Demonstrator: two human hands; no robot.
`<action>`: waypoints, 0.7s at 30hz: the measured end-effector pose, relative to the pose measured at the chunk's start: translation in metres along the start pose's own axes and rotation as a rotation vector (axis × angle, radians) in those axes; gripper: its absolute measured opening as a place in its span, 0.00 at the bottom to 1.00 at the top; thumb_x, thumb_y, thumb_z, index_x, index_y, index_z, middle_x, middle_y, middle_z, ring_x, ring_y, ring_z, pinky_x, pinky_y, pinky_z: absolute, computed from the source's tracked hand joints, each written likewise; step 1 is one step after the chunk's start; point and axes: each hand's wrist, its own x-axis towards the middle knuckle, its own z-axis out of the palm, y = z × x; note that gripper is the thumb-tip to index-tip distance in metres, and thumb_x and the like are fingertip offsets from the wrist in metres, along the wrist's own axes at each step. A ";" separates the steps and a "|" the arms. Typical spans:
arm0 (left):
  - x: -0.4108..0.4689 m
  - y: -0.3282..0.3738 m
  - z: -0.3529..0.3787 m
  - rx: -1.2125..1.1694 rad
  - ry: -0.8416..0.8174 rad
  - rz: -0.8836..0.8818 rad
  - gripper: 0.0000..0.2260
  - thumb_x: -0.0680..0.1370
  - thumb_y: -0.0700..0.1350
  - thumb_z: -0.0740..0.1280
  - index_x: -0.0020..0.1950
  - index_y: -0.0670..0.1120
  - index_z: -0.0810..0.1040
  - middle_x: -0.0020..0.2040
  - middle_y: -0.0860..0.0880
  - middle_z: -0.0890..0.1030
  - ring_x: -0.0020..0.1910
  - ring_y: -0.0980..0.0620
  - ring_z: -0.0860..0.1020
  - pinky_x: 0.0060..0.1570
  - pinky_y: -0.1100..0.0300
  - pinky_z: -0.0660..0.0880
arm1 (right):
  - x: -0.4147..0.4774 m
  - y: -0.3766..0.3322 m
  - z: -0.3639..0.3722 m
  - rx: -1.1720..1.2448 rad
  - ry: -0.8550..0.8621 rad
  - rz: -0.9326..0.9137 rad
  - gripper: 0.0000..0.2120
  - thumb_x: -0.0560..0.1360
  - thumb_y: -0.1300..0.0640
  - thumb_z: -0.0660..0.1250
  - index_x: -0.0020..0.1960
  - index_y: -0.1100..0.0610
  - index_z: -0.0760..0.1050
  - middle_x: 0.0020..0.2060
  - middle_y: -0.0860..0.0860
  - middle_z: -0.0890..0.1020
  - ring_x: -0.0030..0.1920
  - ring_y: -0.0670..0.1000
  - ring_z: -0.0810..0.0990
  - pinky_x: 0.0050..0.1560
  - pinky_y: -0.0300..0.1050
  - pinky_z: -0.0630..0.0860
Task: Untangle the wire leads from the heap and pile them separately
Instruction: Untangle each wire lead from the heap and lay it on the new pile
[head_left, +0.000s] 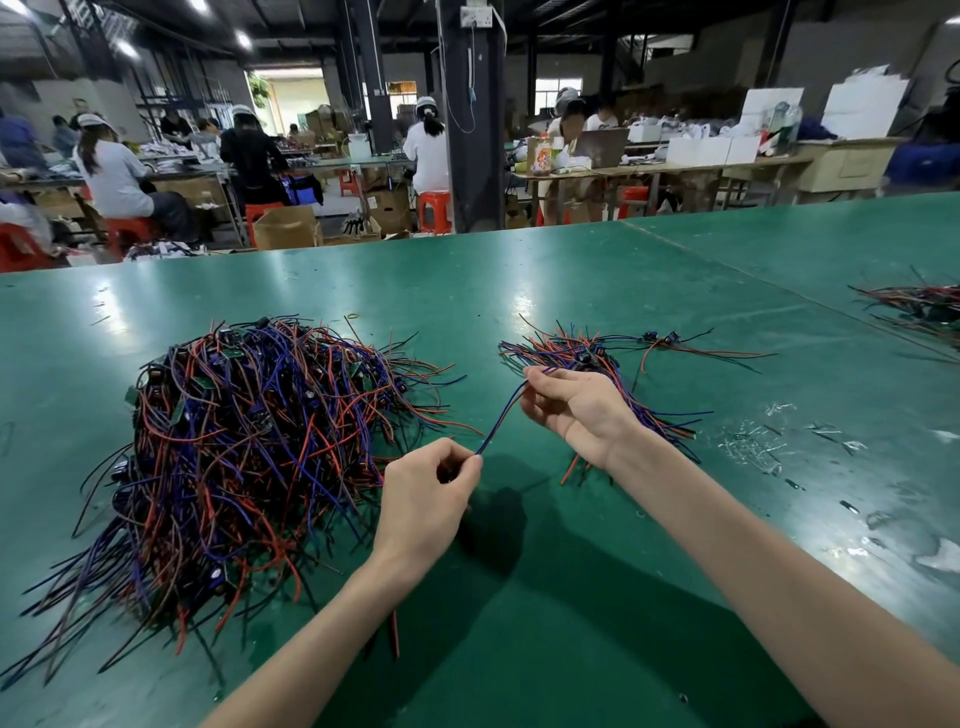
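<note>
A big tangled heap of red, blue and black wire leads (249, 447) with small circuit boards lies on the green table at the left. A smaller sorted pile of leads (582, 358) lies to the right of it. Between the two piles I hold one blue and red wire lead (503, 413) above the table. My left hand (428, 493) pinches its lower end, fingers curled. My right hand (574, 405) pinches its upper end just in front of the small pile, palm turned up.
The green table (519, 597) stretches all around. One loose lead with a small board (670, 343) lies beyond the small pile. Another wire heap (919, 306) sits at the far right. Clear plastic scraps (753, 441) litter the right side. Seated workers fill the background.
</note>
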 end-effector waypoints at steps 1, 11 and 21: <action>0.000 0.000 0.000 -0.008 -0.007 0.001 0.09 0.75 0.42 0.69 0.34 0.47 0.79 0.26 0.57 0.76 0.25 0.57 0.76 0.34 0.51 0.80 | 0.000 -0.001 0.000 0.042 -0.003 0.022 0.05 0.76 0.68 0.64 0.42 0.66 0.76 0.30 0.54 0.76 0.30 0.48 0.76 0.33 0.39 0.80; 0.001 0.002 0.002 -0.153 -0.111 -0.071 0.08 0.75 0.40 0.70 0.35 0.45 0.79 0.30 0.46 0.79 0.27 0.57 0.77 0.28 0.65 0.75 | 0.005 -0.004 -0.005 0.013 0.009 -0.049 0.04 0.75 0.65 0.66 0.42 0.63 0.78 0.26 0.48 0.78 0.26 0.43 0.75 0.31 0.36 0.77; -0.001 0.002 0.004 -0.200 -0.179 -0.159 0.08 0.75 0.41 0.70 0.35 0.44 0.79 0.30 0.47 0.78 0.26 0.55 0.76 0.27 0.65 0.72 | 0.006 -0.006 -0.013 -0.166 0.027 -0.164 0.05 0.71 0.67 0.70 0.37 0.64 0.77 0.23 0.49 0.77 0.25 0.45 0.75 0.29 0.37 0.78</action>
